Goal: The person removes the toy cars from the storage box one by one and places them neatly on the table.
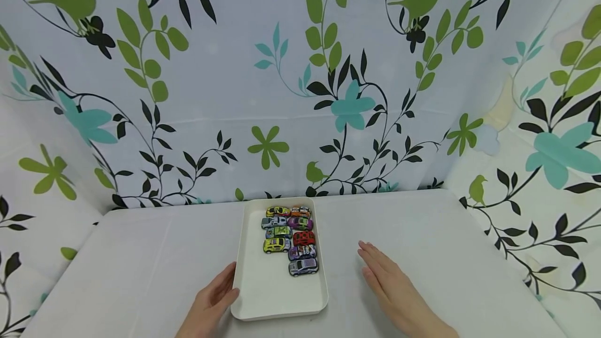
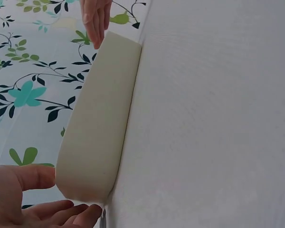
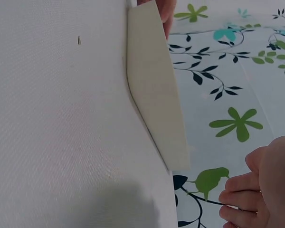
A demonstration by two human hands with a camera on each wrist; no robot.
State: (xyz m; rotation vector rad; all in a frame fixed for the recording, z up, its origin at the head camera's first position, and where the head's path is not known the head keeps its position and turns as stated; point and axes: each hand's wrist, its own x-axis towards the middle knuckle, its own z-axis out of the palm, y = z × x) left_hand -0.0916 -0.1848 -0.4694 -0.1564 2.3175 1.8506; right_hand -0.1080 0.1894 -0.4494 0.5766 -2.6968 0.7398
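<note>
A white rectangular tray (image 1: pixel 260 293) lies on the table with several small toy cars in its upper and right part. Yellow cars (image 1: pixel 276 245) stand mostly in the left column, and purple, red and silver ones, such as the silver car (image 1: pixel 303 267), in the right. My left hand (image 1: pixel 211 299) touches the tray's left side near the front corner, thumb at the rim and fingers loosely bent beside the wall. To the right of the tray, apart from it, my right hand (image 1: pixel 396 291) is held with fingers extended and nothing in it.
The white table (image 1: pixel 155 260) carries the tray near its middle. Behind and at both sides hangs a cloth (image 1: pixel 225 93) printed with leaves, birds and flowers. A small dark speck (image 3: pixel 79 41) lies on the white surface near the tray.
</note>
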